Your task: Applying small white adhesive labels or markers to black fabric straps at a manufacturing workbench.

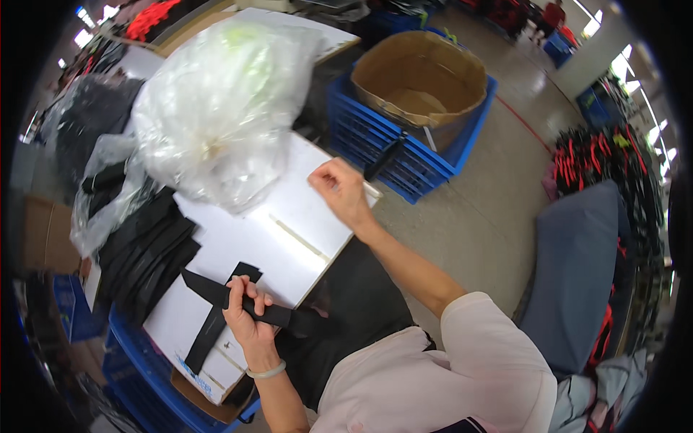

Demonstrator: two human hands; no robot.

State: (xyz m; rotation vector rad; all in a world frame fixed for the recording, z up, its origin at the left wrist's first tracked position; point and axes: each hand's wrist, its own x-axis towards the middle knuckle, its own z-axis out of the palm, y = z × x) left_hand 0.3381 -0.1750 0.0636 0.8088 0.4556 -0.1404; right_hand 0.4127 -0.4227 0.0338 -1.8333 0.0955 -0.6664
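My left hand is closed round a black fabric strip, low over the near end of the white board. The strip's pointed end sticks out to the left and its other end reaches toward my lap. Under that hand another black strip lies flat across the board. My right hand hovers over the board's right edge with its fingers curled together. Whatever they hold, if anything, is hidden. Just behind it a dark elongated object slants against the blue crate; I cannot make out its kind.
A large clear plastic bag covers the far part of the white board. Stacked black strips lie left of it. A blue crate with a brown carton inside stands far right. Another blue crate is below left.
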